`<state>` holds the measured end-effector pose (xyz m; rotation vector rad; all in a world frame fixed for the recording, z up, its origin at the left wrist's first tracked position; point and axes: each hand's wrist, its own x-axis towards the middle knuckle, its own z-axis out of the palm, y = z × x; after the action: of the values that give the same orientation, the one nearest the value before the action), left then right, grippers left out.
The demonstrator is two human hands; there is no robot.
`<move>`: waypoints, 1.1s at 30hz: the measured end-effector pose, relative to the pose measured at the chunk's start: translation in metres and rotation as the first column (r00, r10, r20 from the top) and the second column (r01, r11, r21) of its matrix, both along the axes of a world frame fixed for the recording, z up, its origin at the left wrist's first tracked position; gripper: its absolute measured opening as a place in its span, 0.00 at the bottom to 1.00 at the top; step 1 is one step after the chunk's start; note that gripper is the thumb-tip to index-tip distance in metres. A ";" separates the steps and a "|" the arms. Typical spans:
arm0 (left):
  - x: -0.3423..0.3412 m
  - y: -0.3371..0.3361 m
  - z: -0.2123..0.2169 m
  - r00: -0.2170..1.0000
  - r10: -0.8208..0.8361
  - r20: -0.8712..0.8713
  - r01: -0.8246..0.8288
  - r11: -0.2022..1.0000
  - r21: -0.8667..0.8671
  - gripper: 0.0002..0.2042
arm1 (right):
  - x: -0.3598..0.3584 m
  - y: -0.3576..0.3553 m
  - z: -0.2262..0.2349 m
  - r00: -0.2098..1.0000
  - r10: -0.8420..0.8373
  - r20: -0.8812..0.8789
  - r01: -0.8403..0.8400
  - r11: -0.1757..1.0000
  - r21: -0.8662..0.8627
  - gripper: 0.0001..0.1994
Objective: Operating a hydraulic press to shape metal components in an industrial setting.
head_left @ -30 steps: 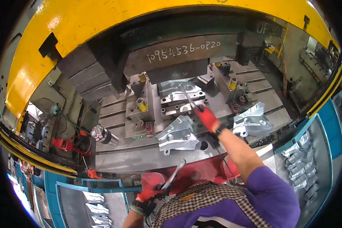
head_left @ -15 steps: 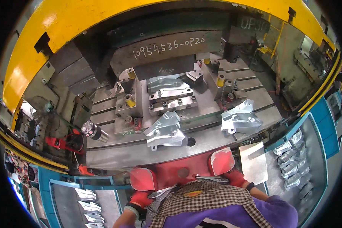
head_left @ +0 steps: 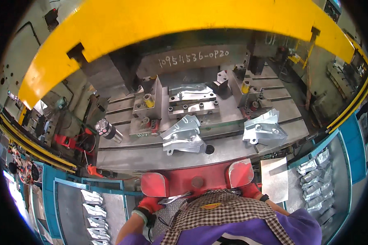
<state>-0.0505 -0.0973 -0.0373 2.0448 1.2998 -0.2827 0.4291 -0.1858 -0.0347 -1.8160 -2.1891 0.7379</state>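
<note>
My left hand (head_left: 152, 204), in a red glove, is beside the lower edge of the left guard (head_left: 154, 184) on a red control box (head_left: 197, 181). A shiny metal piece (head_left: 175, 199) lies against its inner side; whether I hold it is unclear. My right hand (head_left: 250, 190), also red-gloved, is by the right guard (head_left: 240, 173), partly hidden. The fingers of both hands are too covered to read. Ahead on the press bed, two bent silver sheet-metal parts rest, one left (head_left: 184, 136) and one right (head_left: 265, 128). Another formed part (head_left: 192, 92) sits on the lower die (head_left: 194, 108).
A yellow press frame (head_left: 200, 16) arches overhead. Blue-edged bins with stacked metal parts stand left (head_left: 95, 210) and right (head_left: 317, 179). A flat metal sheet (head_left: 274, 179) lies beside the right guard. A silver cylinder (head_left: 109, 130) stands on the bed's left.
The view has shifted, with the yellow frame now lower and covering more of the top. My left hand has moved slightly up, nearer the left guard. The sheet-metal parts stay on the bed.
</note>
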 end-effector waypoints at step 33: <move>0.190 0.336 0.105 0.537 0.017 0.843 0.028 0.999 -0.037 0.19 | -0.014 -0.025 0.067 0.472 -0.623 -0.624 0.331 0.781 -0.530 0.15</move>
<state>0.1395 0.2391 0.0680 1.7346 0.6319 0.6380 0.4155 -0.2108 0.0321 -1.6358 -0.9313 1.4659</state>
